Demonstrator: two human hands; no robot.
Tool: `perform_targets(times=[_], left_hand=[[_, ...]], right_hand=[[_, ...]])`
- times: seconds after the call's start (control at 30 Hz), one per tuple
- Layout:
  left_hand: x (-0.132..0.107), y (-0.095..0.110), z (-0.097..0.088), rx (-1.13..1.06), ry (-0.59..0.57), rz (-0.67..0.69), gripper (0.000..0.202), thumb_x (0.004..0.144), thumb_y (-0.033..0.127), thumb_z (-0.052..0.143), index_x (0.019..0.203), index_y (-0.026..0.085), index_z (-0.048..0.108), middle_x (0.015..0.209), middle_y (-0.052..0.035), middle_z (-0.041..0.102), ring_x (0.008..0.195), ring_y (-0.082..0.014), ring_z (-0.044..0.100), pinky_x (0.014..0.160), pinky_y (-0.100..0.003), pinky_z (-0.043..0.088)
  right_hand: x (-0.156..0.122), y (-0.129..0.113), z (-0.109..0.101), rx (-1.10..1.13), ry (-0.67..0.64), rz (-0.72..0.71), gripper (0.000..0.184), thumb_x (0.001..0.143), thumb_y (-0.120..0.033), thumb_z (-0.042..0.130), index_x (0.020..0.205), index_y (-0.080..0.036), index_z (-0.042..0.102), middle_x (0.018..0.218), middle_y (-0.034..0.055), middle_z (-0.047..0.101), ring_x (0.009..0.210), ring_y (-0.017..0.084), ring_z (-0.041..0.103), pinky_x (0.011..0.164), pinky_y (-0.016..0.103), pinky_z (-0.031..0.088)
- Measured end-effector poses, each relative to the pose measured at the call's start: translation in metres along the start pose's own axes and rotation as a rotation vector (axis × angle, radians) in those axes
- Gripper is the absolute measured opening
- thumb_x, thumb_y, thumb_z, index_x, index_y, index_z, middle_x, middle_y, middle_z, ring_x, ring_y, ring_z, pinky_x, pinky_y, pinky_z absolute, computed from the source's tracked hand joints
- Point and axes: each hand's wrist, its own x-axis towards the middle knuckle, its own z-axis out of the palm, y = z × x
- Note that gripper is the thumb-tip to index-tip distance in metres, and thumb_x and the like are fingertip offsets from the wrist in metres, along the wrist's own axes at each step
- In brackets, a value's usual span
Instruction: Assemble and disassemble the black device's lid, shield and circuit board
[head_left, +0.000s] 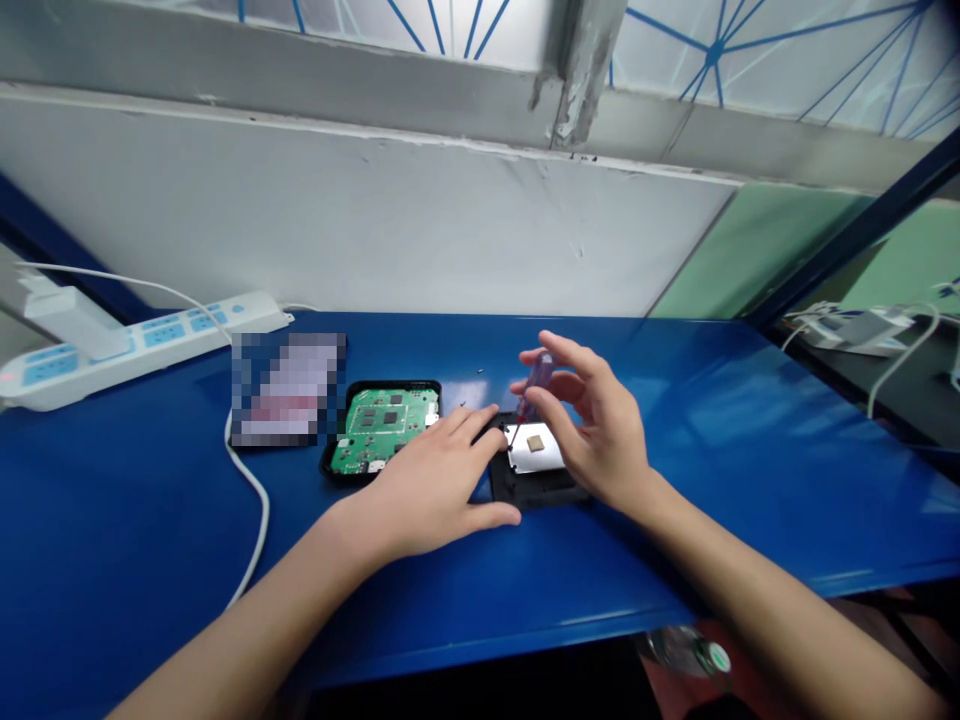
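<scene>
My right hand (606, 425) grips a small screwdriver (538, 378) with a translucent purple handle, its thumb and fingers around the handle. The thin shaft slants down to the upper left corner of a silver metal plate (551, 458) with a small tan square pad (535, 443) on it. The plate sits in a flat black cover (536, 490), partly hidden by my right hand. My left hand (431, 485) lies with its fingers stretched out, their tips at the cover's left edge by the screwdriver tip. Beside it, a green circuit board (367, 430) rests in a black casing (327, 466).
A pixelated flat object (289, 390) lies left of the casing. A white cable (262, 500) runs past it from a power strip (161, 340) with a plugged-in white adapter (82, 320). A tiny part (480, 371) lies behind the cover. Below the table's front edge is a plastic bottle (686, 652).
</scene>
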Motion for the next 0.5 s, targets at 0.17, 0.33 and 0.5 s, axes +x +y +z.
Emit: perform_targets(times=[0.17, 0.33, 0.5], left_hand=[[-0.0007, 0.0, 0.0003, -0.006, 0.007, 0.001, 0.059, 0.087, 0.064, 0.065, 0.127, 0.021, 0.058, 0.149, -0.0127, 0.049, 0.134, -0.0372, 0.047, 0.109, -0.053, 0.042], [-0.0009, 0.0, 0.0011, -0.007, 0.002, -0.002, 0.061, 0.086, 0.065, 0.065, 0.127, 0.02, 0.059, 0.148, -0.0147, 0.049, 0.133, -0.0385, 0.048, 0.106, -0.053, 0.045], [-0.0003, -0.0007, 0.0006, -0.008, 0.007, 0.0, 0.059, 0.086, 0.064, 0.067, 0.125, 0.02, 0.059, 0.148, -0.0144, 0.048, 0.133, -0.038, 0.048, 0.105, -0.052, 0.046]], right_hand=[[0.0023, 0.0003, -0.0021, -0.103, 0.05, -0.05, 0.042, 0.09, -0.02, 0.07, 0.129, -0.033, 0.06, 0.097, 0.0014, 0.057, 0.08, 0.015, 0.063, 0.071, 0.035, 0.062], [0.0019, -0.0054, -0.0045, -0.071, 0.009, -0.02, 0.041, 0.098, -0.018, 0.053, 0.137, -0.032, 0.057, 0.121, 0.0064, 0.061, 0.097, 0.017, 0.069, 0.083, 0.038, 0.064], [-0.0015, -0.004, -0.0019, -0.066, -0.034, -0.072, 0.058, 0.097, -0.007, 0.048, 0.149, -0.032, 0.044, 0.133, 0.0061, 0.065, 0.106, 0.018, 0.072, 0.091, 0.037, 0.063]])
